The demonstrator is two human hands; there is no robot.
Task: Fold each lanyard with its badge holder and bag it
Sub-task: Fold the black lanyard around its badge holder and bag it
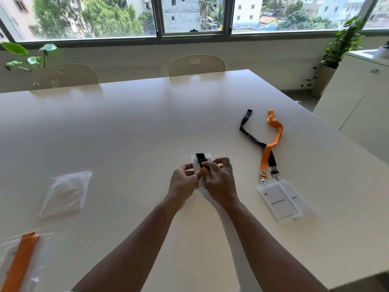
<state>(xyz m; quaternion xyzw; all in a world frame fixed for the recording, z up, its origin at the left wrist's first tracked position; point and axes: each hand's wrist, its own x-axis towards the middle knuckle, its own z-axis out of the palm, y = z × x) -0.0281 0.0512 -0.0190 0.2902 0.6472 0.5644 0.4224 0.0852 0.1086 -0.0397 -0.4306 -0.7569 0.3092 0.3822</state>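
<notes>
At the table's middle, my left hand (183, 182) and my right hand (220, 182) together hold a clear badge holder (194, 162) with a black lanyard (201, 159) folded over its face. My fingers hide its lower half. To the right lie an orange lanyard (273, 133) and a second black lanyard (246, 129), crossed, each clipped to a clear badge holder (280, 202); those two holders overlap. A small stack of empty clear bags (66, 193) lies on the left. At the near left corner a bagged orange lanyard (20, 262) is partly cut off by the frame.
The white table (130, 127) ends at a right edge close to the spare lanyards. Two perforated chairs (196, 65) stand at the far side under the window. A white cabinet (362, 98) and potted plants (341, 47) are at the right.
</notes>
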